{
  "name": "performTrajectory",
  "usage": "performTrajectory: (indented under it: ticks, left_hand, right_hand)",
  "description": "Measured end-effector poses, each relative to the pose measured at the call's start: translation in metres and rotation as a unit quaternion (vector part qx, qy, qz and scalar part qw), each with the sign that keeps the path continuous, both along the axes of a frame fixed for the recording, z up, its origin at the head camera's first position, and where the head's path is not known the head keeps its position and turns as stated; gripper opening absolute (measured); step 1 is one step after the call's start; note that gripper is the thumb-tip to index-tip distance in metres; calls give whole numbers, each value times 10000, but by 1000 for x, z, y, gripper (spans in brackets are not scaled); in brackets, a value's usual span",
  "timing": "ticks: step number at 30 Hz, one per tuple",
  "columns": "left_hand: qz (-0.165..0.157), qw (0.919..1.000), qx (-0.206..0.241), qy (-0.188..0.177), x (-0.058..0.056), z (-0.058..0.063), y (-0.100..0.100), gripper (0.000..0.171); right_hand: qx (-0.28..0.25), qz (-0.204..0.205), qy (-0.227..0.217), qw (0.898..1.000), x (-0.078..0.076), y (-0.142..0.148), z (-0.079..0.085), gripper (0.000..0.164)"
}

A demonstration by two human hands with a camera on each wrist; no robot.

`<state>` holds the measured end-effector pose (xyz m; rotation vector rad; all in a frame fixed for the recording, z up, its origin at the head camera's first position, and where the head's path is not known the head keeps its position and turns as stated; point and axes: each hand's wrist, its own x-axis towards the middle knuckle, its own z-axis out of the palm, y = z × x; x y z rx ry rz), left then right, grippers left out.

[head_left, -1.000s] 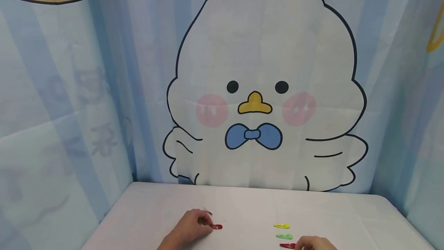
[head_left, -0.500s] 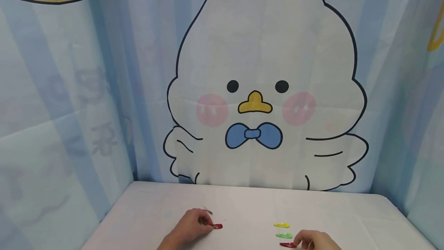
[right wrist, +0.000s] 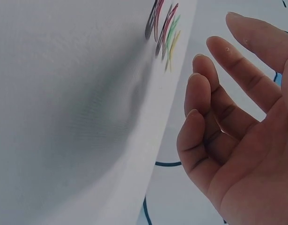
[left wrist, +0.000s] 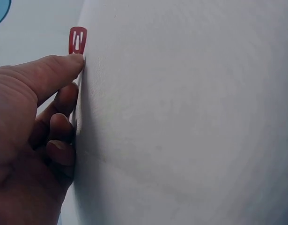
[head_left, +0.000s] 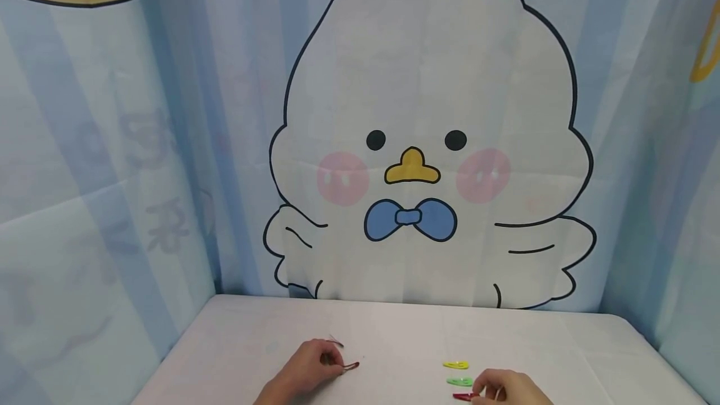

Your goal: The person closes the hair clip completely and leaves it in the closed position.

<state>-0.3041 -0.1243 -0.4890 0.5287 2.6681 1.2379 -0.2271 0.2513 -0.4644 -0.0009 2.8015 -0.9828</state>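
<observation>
My left hand (head_left: 309,364) pinches one end of a red snap hair clip (head_left: 351,365) between thumb and forefinger, just over the white table. In the left wrist view the slotted end of this red clip (left wrist: 77,40) sticks out past the thumb tip. At the right, my right hand (head_left: 509,386) hovers by a red hair clip (head_left: 464,397), overlapping it in the head view. Its thumb and forefinger stand apart with nothing between them in the right wrist view. Beyond lie a green hair clip (head_left: 460,382) and a yellow hair clip (head_left: 455,365).
Just past the left hand lies another thin clip (head_left: 335,342), seen edge-on. The right wrist view shows two red clips in the row, the outer red clip (right wrist: 157,18) cut by the frame. A curtain (head_left: 416,80) with a cartoon chick hangs behind the table (head_left: 405,330).
The red clip in my left hand has turned from flat to edge-on, its free end tilting up. My right hand has lifted slightly beside the red clip.
</observation>
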Motion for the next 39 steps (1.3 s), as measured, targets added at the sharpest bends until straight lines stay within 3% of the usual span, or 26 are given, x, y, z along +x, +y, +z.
performTrajectory:
  ticks: [8,13,19,28,39]
  left_hand:
    - [-143,9994,308,17,3,4,-5,4]
    - [18,9977,668,-149,5,10,-8,4]
    - [215,9934,1102,-236,10,19,-7,3]
    - [408,9855,1638,-152,22,31,0,8]
    - [556,9751,2139,-184,35,44,11,13]
  right_hand:
    - [-144,4,25,9999,0,1,8,13]
    - [-285,236,318,9988,1,-2,18,16]
    - [-410,144,747,9963,-1,-17,27,21]
    - [-1132,212,1255,9854,-1,-36,38,30]
    - [-1716,2,1774,9691,1,-56,44,30]
